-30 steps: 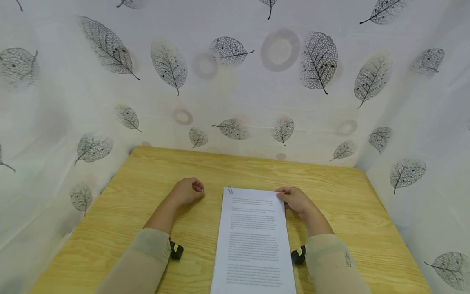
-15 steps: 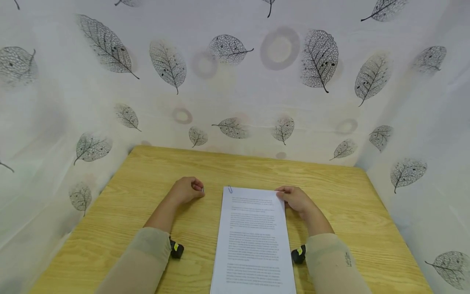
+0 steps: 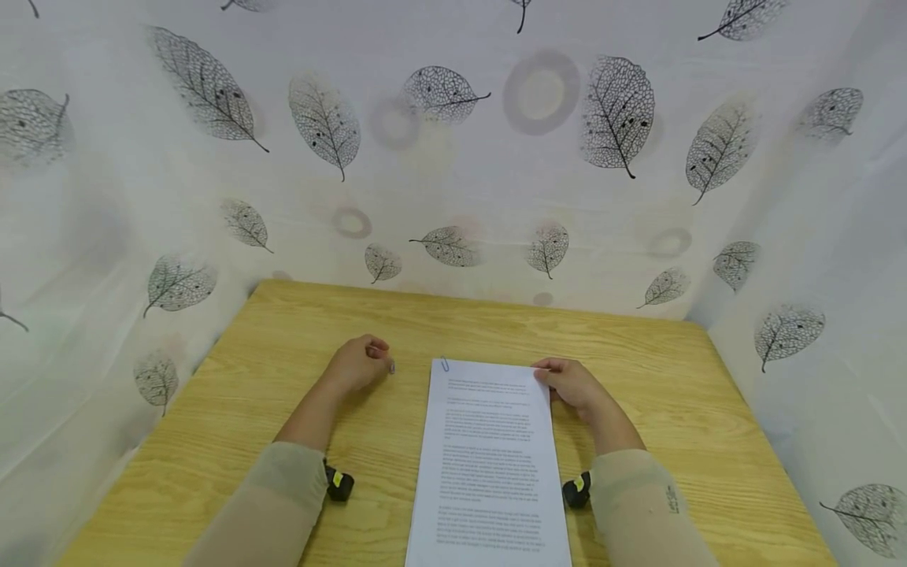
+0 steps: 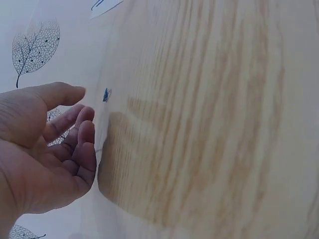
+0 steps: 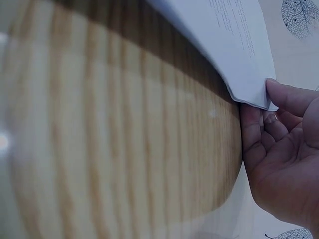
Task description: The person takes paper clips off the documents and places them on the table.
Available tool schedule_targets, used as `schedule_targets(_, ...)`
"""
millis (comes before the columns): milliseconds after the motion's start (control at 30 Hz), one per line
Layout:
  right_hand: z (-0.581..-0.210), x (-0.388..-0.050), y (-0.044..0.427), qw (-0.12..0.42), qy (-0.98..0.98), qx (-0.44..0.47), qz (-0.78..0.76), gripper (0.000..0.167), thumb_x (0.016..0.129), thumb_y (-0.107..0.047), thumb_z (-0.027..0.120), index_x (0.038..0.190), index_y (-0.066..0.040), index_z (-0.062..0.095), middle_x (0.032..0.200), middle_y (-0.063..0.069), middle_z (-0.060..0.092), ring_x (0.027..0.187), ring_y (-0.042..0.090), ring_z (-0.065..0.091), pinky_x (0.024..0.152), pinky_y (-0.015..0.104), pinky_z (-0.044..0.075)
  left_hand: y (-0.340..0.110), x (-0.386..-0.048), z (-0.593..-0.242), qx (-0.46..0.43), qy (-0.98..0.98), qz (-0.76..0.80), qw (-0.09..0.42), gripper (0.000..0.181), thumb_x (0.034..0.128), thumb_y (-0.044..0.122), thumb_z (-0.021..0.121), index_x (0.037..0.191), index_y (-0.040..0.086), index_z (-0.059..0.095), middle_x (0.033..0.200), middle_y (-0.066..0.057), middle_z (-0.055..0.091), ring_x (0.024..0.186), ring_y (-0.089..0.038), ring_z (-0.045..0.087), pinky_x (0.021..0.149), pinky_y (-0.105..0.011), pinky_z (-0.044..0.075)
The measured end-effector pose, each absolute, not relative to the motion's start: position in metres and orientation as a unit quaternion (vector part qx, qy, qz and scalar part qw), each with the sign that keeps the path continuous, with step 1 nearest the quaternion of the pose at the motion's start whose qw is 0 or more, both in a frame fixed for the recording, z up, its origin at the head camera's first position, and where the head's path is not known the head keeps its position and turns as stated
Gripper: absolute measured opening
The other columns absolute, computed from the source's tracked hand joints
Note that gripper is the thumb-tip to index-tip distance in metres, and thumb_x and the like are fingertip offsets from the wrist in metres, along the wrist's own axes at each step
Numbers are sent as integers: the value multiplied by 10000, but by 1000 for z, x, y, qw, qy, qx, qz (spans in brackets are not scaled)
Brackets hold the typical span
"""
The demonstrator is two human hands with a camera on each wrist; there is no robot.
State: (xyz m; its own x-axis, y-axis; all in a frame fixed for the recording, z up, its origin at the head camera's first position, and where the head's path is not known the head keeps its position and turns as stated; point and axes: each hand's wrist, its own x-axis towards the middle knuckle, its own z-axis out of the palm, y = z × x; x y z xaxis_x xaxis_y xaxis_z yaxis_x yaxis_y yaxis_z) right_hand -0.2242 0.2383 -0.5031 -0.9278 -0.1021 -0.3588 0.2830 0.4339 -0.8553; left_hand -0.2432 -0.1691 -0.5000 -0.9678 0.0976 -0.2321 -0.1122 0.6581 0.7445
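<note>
At the lower left of the head view, a beige sleeve point(image 3: 258, 504) leads to the left hand point(image 3: 357, 366), left of centre; the left wrist view shows its thumb and fingers apart, fingers loosely bent, with nothing between them. Just beyond the fingertips is a loose paper clip point(image 4: 107, 94), tiny and dark blue, its full outline too small to make out. Farther right, a stack of printed sheets point(image 3: 489, 472) runs from the centre to the bottom edge of the frame on the yellow wood-grain table point(image 3: 383, 496). The paper is white and smooth, its top page filled with small, unreadable black text in several paragraphs. A slim wire paper clip point(image 3: 445, 364), a dark elongated loop, sits at the stack's upper left corner. At the upper right corner, right of centre in the frame, the right hand point(image 3: 577, 390) pinches the sheets, thumb on top and fingers underneath; the right wrist view shows layered page edges there.
</note>
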Motion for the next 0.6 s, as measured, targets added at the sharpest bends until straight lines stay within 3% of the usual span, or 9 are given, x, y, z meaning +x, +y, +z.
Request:
schedule_targets(300,-501,-223,239,183,831,58,-523,324,1125,-148,565,1377,30,665,1246,181,755,938,142,692,793,251,570,-153,-239,-488,-15,886,457,83,409,1065,240,675,1412,37,603,1385,-180,687,1327,-382,661,1108,-507,548)
schedule_targets(600,-500,-222,239,182,833,51,-520,332,1130,-153,560,1388,31,661,1265,191,749,964,141,700,814,261,576,-132,-235,-492,10,868,490,86,387,1085,219,647,1424,43,580,1422,-171,668,1325,-383,666,1123,-503,550)
